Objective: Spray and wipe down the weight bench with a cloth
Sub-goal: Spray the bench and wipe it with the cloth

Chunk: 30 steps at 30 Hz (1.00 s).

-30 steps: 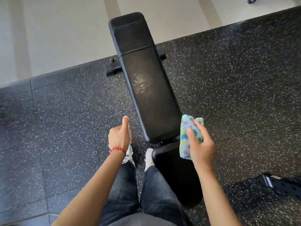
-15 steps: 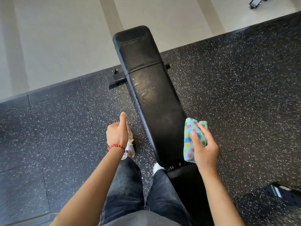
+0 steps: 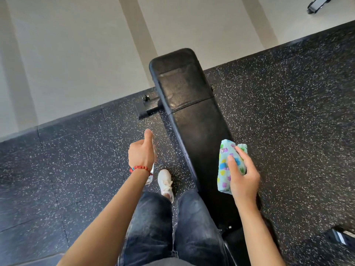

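At lower right, the right hand [image 3: 243, 175] clutches a folded pastel patterned cloth [image 3: 227, 166] beside the long black padded bench [image 3: 194, 116]; left hand [image 3: 142, 152] grips a clear spray bottle [image 3: 151, 172], so spray may miss onto the speckled rubber floor [image 3: 288, 112].

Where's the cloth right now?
Head view: the folded patterned cloth is gripped in the right hand, held over the right edge of the black bench pad, lower right of center.

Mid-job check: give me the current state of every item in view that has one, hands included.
Weight bench: flat on the rubber floor, pad dark, sheen on the far section.
Cloth: bunched, held at the bench's right edge.
Spray bottle: mostly hidden behind the left hand, held upright.
Left hand: grips the bottle, thumb up.
Right hand: grips the cloth.
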Available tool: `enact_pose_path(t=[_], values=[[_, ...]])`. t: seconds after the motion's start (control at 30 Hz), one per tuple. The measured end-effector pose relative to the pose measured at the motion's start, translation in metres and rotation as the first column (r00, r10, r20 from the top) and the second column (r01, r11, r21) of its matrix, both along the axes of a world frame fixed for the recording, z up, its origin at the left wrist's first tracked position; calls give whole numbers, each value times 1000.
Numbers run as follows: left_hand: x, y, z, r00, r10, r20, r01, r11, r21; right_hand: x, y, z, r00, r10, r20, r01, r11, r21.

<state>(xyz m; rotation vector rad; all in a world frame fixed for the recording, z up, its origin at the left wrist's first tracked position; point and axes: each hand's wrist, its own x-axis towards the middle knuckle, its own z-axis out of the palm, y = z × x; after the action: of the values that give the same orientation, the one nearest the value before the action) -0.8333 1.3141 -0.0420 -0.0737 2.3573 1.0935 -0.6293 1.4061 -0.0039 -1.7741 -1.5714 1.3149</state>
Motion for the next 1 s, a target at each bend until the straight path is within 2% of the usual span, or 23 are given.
enact_pose_path(t=[0.2, 0.4, 0.63, 1.0], values=[[-45, 28, -4, 1000, 18, 9, -19, 1000, 24, -39, 29, -3, 1000, 10, 14, -10, 1000, 1], [-80, 54, -14, 991, 124, 41, -124, 992, -12, -76, 65, -10, 998, 67, -16, -67, 998, -20], [-110, 74, 13, 984, 178, 24, -179, 977, 117, -128, 109, -3, 979, 201, -31, -201, 979, -12], [-170, 23, 36, 918, 393, 64, -397, 895, 204, -253, 113, 13, 887, 447, -119, -446, 894, 30]])
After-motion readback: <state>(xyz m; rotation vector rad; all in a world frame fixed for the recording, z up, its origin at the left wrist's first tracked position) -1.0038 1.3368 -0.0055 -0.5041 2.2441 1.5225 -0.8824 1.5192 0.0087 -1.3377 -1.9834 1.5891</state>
